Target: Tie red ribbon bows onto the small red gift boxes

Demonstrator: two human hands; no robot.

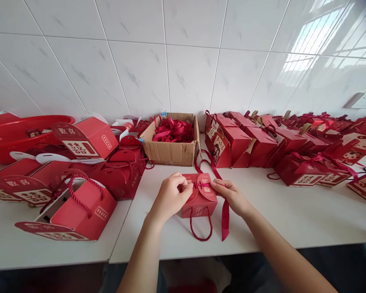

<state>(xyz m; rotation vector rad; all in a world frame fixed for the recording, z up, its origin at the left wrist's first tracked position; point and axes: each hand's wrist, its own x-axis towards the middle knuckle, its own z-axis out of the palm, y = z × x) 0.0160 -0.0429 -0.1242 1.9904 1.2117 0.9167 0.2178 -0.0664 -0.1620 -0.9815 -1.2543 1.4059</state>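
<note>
Pinching red ribbon point(225, 221) across small red box point(203, 200), view's 5 o'clock: left hand point(173, 192) clamped on ribbon at box's 9 o'clock, right hand point(233, 196) likewise at 3; cardboard carton point(171, 153) at 11.

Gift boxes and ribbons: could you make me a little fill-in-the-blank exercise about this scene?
1. Beside the gift box, a ribbon end shows below the ____ hand.
2. Loose ribbons lie inside a brown ____ box.
3. The wall is covered in white ____.
Missing words: right; cardboard; tiles.
</note>
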